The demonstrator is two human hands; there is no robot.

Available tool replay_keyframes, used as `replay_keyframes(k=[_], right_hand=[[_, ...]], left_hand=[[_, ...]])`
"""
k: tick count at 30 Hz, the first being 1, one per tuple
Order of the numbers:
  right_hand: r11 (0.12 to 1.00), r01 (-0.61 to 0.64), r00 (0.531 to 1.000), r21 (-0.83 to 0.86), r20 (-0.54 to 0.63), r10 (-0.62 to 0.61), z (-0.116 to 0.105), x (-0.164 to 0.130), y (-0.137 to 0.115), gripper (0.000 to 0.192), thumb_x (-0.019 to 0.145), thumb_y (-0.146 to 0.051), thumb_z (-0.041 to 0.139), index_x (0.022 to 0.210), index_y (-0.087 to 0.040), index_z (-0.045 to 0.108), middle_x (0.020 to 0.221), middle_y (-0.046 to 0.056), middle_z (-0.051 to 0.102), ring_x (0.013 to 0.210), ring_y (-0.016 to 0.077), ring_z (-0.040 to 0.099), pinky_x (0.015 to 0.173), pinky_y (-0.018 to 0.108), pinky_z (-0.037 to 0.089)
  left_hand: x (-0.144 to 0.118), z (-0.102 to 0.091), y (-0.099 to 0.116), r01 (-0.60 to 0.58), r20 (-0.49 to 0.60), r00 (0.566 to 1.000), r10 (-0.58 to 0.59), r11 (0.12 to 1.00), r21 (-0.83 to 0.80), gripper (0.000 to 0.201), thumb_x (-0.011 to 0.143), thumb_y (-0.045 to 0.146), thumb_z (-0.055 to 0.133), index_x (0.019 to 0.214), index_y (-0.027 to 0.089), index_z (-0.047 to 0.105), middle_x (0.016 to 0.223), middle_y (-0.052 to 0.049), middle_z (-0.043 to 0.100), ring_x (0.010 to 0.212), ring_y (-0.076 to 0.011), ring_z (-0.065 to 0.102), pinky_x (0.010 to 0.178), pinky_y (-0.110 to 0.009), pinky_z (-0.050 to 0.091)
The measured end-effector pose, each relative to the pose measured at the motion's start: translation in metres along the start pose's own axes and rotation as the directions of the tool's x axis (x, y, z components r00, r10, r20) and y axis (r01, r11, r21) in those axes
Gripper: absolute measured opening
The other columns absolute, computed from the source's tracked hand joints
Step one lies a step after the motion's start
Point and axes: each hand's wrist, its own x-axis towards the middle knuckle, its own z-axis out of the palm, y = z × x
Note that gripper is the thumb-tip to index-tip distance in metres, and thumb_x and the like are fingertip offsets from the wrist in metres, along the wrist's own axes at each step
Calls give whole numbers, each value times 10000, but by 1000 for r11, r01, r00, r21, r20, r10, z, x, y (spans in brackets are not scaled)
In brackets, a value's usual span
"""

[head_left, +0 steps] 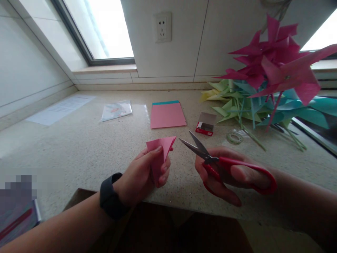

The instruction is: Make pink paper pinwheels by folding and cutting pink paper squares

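My left hand [147, 167], with a dark band on its wrist, pinches a folded piece of pink paper [161, 144] above the counter's front edge. The paper forms a pointed, layered shape, its tip toward the right. In my right hand [231, 172] is a pair of scissors [206, 156] with red handles. Thumb and fingers are through the handle loops. The blades stand partly apart and point left toward the paper, without touching it. Beyond my hands lies a stack of pink paper sheets [167, 115] with a blue strip along its far edge.
Several pink pinwheels [284, 66] rise at the right, above green and blue ones [237, 105]. A small red-edged box [205, 123] and a tape roll [235, 137] lie near them. Left of the stack are a clear packet [116, 110] and a printed sheet [61, 109].
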Motion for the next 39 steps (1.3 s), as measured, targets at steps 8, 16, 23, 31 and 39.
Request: replay_keyframes(k=[8, 16, 23, 31, 39], right_hand=[[996, -86, 996, 9, 2, 86, 2, -3, -6, 462, 914, -600, 596, 1042, -157, 597, 512, -38, 565, 408, 108, 444, 478, 239, 335], [996, -83, 996, -43, -18, 82, -7, -8, -11, 432, 945, -572, 574, 1064, -158, 605, 523, -44, 555, 405, 95, 451, 483, 235, 340], [994, -104, 995, -45, -2, 104, -9, -8, -13, 448, 932, -569, 597, 1060, -141, 614, 515, -46, 548, 407, 92, 436, 473, 233, 328], [993, -102, 994, -54, 20, 103, -10, -6, -12, 444, 941, -557, 591, 1057, -129, 613, 527, -45, 560, 408, 83, 453, 470, 215, 345], [997, -46, 998, -70, 30, 48, -14, -7, -6, 438, 963, -547, 548, 1083, -129, 598, 522, -56, 532, 405, 80, 431, 469, 209, 359]], left_hand=[[-1, -1, 0, 12, -33, 999, -10, 998, 68, 263, 994, 364, 526, 824, 165, 553, 638, 13, 573, 444, -73, 511, 441, -189, 373], [-3, -2, -1, 10, -90, 996, 0, 994, 109, 283, 982, 373, 546, 805, 153, 559, 634, -5, 610, 433, -82, 528, 430, -191, 377], [-2, 0, -1, -7, -96, 995, 17, 995, 101, 255, 989, 352, 537, 834, 151, 552, 630, -2, 610, 434, -76, 525, 427, -180, 368], [-1, -4, -2, -8, -108, 994, 18, 996, 93, 219, 1002, 345, 520, 900, 154, 555, 638, 5, 617, 425, -77, 534, 410, -165, 376], [-1, -3, -1, -9, -115, 993, 21, 995, 98, 243, 998, 324, 531, 846, 140, 573, 637, -16, 655, 414, -85, 569, 390, -159, 439]])
